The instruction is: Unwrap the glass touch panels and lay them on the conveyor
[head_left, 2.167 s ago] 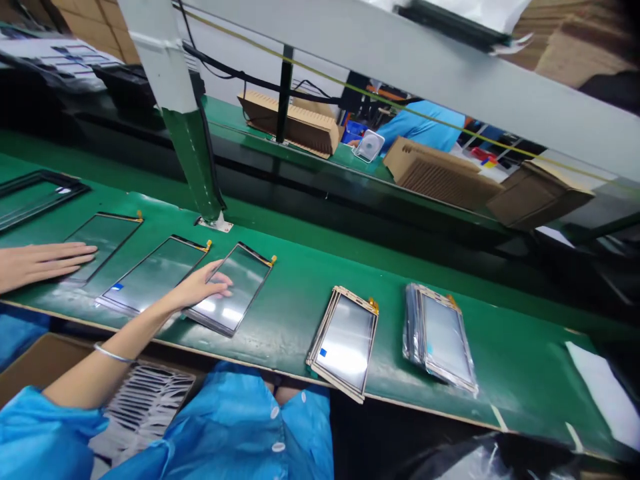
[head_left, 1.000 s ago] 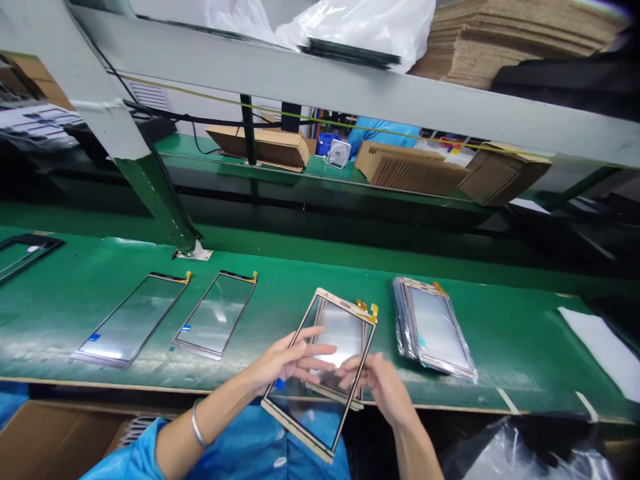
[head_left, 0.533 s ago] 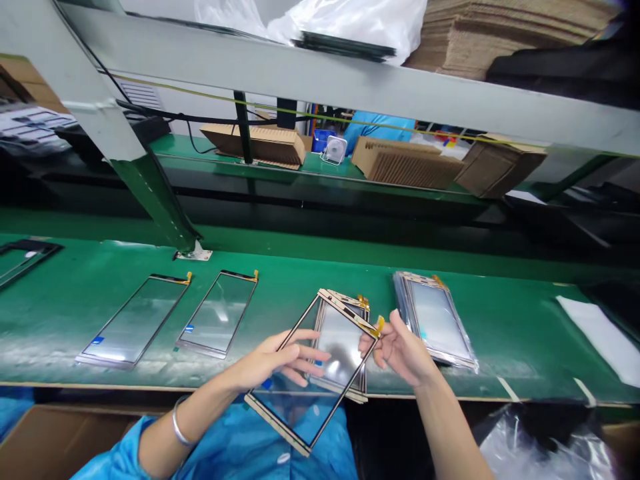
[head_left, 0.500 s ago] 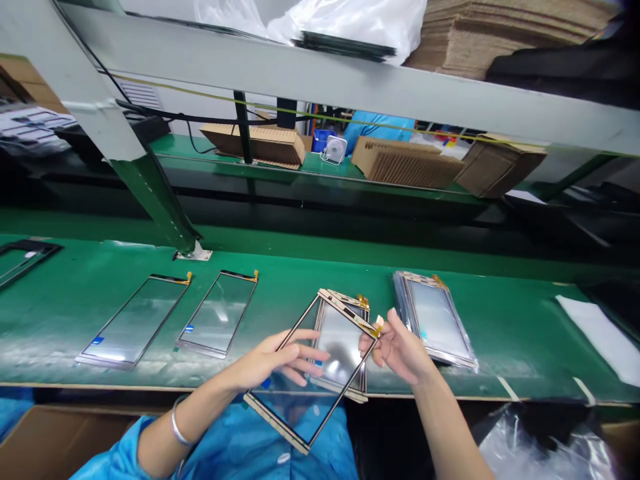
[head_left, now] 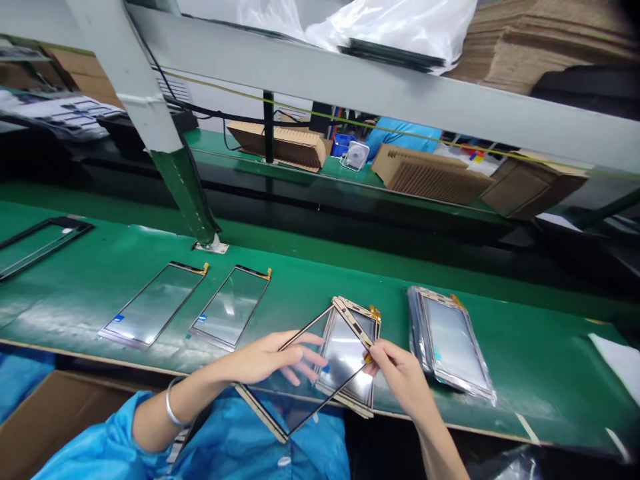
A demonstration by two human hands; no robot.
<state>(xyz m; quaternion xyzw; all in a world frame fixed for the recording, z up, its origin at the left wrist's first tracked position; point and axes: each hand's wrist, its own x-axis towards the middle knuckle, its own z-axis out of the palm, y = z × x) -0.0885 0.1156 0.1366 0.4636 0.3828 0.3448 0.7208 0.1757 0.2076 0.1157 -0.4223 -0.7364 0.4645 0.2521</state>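
Tilted over the table's front edge is a clear touch screen panel (head_left: 306,399) with a thin black border and a pale strip at each end. My left hand (head_left: 273,359) grips its left edge, and the fingers show through the glass. At its upper right corner, by an orange flex cable, the fingers of my right hand (head_left: 399,373) are pinched together. Just behind lies a small stack of similar panels (head_left: 345,347), partly covered by the held one. To the right of my right hand sits a thicker stack of film-wrapped panels (head_left: 453,340).
Two single panels, a left one (head_left: 155,303) and a right one (head_left: 233,303), lie on the green table (head_left: 310,277). A black frame (head_left: 45,243) is at far left. A metal post (head_left: 185,187) rises from the table. White paper (head_left: 617,363) lies at right.
My right hand has closed from loosely spread fingers to a pinch at the panel's corner by the flex cable. The panel has turned slightly, and the whole view has shifted.
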